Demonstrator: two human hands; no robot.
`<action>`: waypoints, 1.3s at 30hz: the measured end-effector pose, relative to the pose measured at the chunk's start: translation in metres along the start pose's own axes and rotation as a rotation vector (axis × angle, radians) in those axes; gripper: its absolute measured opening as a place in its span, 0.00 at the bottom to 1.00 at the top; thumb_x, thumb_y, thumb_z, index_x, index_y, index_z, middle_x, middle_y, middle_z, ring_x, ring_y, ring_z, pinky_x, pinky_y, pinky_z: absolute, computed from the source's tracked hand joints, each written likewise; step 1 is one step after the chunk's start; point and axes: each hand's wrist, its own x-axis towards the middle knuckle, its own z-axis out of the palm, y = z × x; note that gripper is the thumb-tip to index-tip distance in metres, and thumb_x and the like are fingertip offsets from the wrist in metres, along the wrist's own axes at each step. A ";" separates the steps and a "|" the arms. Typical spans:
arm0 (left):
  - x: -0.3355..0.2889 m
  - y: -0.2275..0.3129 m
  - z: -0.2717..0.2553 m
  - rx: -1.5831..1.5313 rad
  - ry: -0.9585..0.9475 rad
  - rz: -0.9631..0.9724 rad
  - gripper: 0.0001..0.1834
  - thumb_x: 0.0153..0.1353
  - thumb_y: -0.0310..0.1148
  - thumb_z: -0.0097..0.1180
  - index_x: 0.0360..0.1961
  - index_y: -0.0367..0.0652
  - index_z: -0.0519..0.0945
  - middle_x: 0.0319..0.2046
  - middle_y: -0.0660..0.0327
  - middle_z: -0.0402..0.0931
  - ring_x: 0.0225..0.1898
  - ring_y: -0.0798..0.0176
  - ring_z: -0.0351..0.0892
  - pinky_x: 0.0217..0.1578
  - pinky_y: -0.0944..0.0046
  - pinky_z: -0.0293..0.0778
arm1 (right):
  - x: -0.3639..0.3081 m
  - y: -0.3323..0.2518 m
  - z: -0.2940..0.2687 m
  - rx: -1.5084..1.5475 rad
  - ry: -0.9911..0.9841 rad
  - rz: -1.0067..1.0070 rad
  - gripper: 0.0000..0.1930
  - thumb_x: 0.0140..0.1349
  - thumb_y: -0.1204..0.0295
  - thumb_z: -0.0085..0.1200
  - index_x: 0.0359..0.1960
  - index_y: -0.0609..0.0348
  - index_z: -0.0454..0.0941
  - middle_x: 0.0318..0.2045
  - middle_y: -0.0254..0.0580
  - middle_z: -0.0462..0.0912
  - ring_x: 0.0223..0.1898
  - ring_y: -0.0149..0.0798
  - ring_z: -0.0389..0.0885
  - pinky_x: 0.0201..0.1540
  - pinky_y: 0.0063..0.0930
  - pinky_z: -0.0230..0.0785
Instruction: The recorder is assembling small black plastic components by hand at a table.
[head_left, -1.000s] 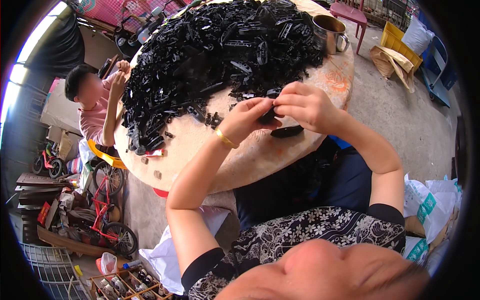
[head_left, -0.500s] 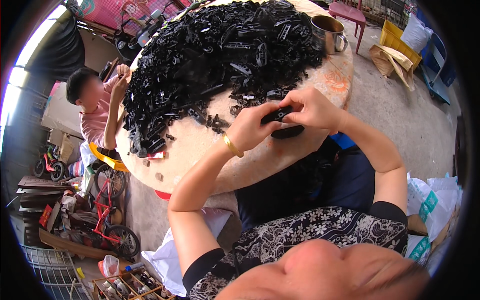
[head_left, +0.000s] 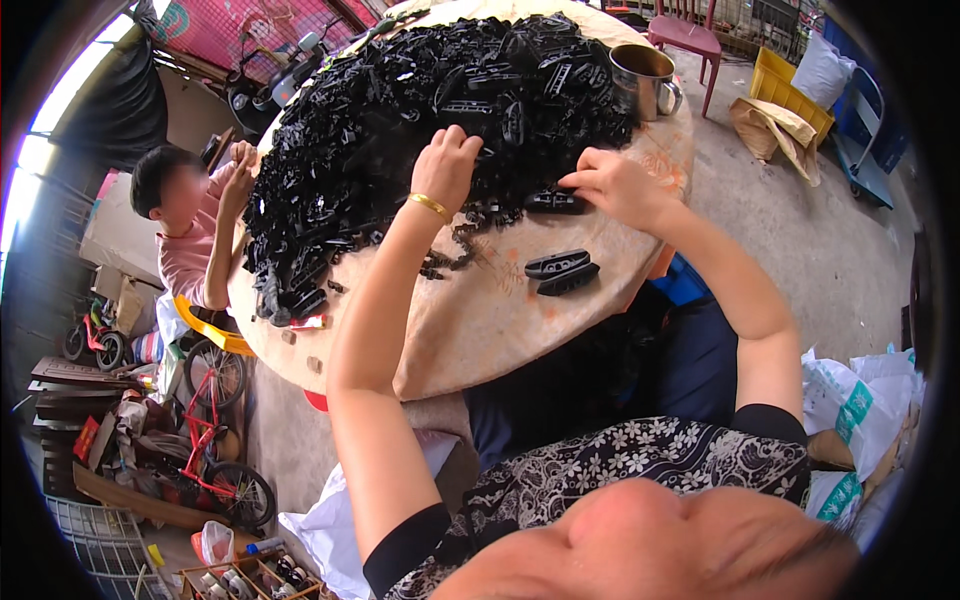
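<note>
A large heap of black plastic parts (head_left: 380, 130) covers the far part of the round table. My left hand (head_left: 447, 172), a gold bangle at its wrist, reaches into the heap; its fingers are curled down and closed, and whatever they hold is hidden. At the heap's near right edge, my right hand (head_left: 625, 188) pinches the right end of a long, oval black plastic part (head_left: 553, 203) lying on the table. Nearer to me, two similar elongated black parts (head_left: 562, 270) lie side by side, with neither hand on them.
A metal mug (head_left: 641, 80) stands on the cloth-covered table (head_left: 470, 335) at the far right. Across on the left, a person in pink (head_left: 185, 240) sits at the table's edge, hands raised together. Beyond the table are a red chair (head_left: 685, 38) and a yellow crate (head_left: 790, 90).
Both hands have parted and moved away from me. The black part they held together now lies on the table beside another. My left hand went to the heap, my right to its near edge.
</note>
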 end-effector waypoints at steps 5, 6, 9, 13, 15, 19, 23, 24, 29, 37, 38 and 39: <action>-0.013 0.008 -0.010 -0.561 0.197 -0.403 0.11 0.50 0.23 0.59 0.37 0.43 0.78 0.32 0.59 0.74 0.35 0.60 0.77 0.37 0.64 0.76 | 0.002 0.002 0.005 -0.009 0.074 -0.012 0.05 0.51 0.74 0.59 0.30 0.59 0.79 0.30 0.40 0.76 0.34 0.44 0.76 0.38 0.35 0.70; -0.016 0.010 -0.014 -0.798 0.205 -0.572 0.10 0.52 0.23 0.60 0.37 0.42 0.77 0.31 0.59 0.74 0.33 0.61 0.78 0.37 0.64 0.76 | 0.002 0.000 0.004 -0.028 0.102 -0.018 0.05 0.52 0.74 0.59 0.30 0.60 0.78 0.30 0.40 0.76 0.33 0.43 0.77 0.37 0.34 0.71; -0.036 0.013 -0.014 -1.765 0.144 -0.770 0.08 0.63 0.29 0.50 0.40 0.35 0.76 0.32 0.56 0.78 0.37 0.61 0.79 0.42 0.64 0.78 | 0.006 -0.015 0.001 0.205 0.148 0.111 0.05 0.53 0.77 0.57 0.32 0.61 0.77 0.30 0.40 0.77 0.31 0.38 0.78 0.35 0.29 0.71; -0.044 0.041 -0.026 -2.207 -0.048 -0.839 0.16 0.67 0.37 0.45 0.46 0.34 0.74 0.41 0.52 0.78 0.41 0.58 0.79 0.43 0.64 0.77 | 0.009 -0.037 -0.005 0.519 0.203 0.182 0.06 0.55 0.81 0.56 0.36 0.63 0.79 0.30 0.37 0.79 0.30 0.27 0.77 0.33 0.21 0.70; -0.045 0.050 -0.029 -2.176 -0.116 -0.823 0.16 0.66 0.36 0.47 0.49 0.35 0.73 0.43 0.52 0.78 0.43 0.59 0.79 0.45 0.63 0.77 | 0.009 -0.052 -0.007 0.542 0.236 0.164 0.08 0.56 0.80 0.56 0.38 0.63 0.79 0.30 0.36 0.81 0.30 0.24 0.77 0.32 0.19 0.70; -0.041 0.082 -0.038 -2.074 -0.151 -0.732 0.15 0.62 0.29 0.54 0.50 0.38 0.72 0.43 0.55 0.77 0.42 0.62 0.78 0.45 0.63 0.77 | 0.004 -0.065 -0.001 0.703 0.286 0.250 0.09 0.55 0.79 0.59 0.39 0.63 0.81 0.28 0.37 0.83 0.28 0.24 0.77 0.31 0.19 0.70; -0.049 0.085 -0.030 -2.130 -0.147 -0.566 0.18 0.60 0.23 0.55 0.52 0.40 0.71 0.46 0.60 0.75 0.47 0.64 0.76 0.54 0.61 0.71 | 0.005 -0.069 -0.001 0.572 0.322 0.154 0.07 0.54 0.78 0.60 0.36 0.63 0.82 0.29 0.38 0.83 0.29 0.26 0.79 0.31 0.20 0.71; -0.050 0.086 -0.029 -2.134 -0.124 -0.560 0.18 0.59 0.22 0.55 0.52 0.40 0.71 0.46 0.60 0.75 0.48 0.65 0.75 0.54 0.61 0.71 | 0.005 -0.069 0.000 0.565 0.334 0.134 0.07 0.54 0.78 0.61 0.35 0.63 0.82 0.30 0.39 0.83 0.29 0.27 0.79 0.30 0.20 0.71; -0.050 0.085 -0.027 -2.069 -0.106 -0.613 0.21 0.58 0.21 0.56 0.53 0.41 0.71 0.46 0.60 0.75 0.48 0.65 0.75 0.53 0.63 0.72 | 0.004 -0.067 0.004 0.521 0.371 0.064 0.07 0.52 0.77 0.61 0.35 0.62 0.82 0.31 0.41 0.82 0.29 0.31 0.80 0.30 0.22 0.71; -0.050 0.092 -0.028 -2.047 0.029 -0.633 0.22 0.59 0.22 0.56 0.55 0.38 0.69 0.48 0.53 0.75 0.49 0.61 0.76 0.52 0.60 0.74 | 0.002 -0.070 0.004 0.105 0.412 -0.166 0.08 0.48 0.79 0.60 0.32 0.62 0.80 0.33 0.43 0.81 0.33 0.43 0.79 0.34 0.29 0.73; -0.049 0.094 -0.028 -2.036 0.042 -0.656 0.22 0.58 0.22 0.57 0.54 0.36 0.69 0.47 0.53 0.75 0.47 0.62 0.77 0.51 0.62 0.75 | 0.001 -0.072 0.003 0.036 0.414 -0.196 0.08 0.47 0.79 0.60 0.32 0.62 0.80 0.33 0.43 0.81 0.34 0.44 0.79 0.34 0.29 0.73; -0.048 0.095 -0.028 -2.024 0.055 -0.680 0.22 0.57 0.21 0.58 0.53 0.35 0.69 0.47 0.53 0.76 0.45 0.63 0.78 0.49 0.64 0.76 | 0.001 -0.073 0.003 0.012 0.411 -0.206 0.08 0.47 0.79 0.60 0.32 0.61 0.79 0.33 0.42 0.81 0.34 0.44 0.79 0.35 0.30 0.73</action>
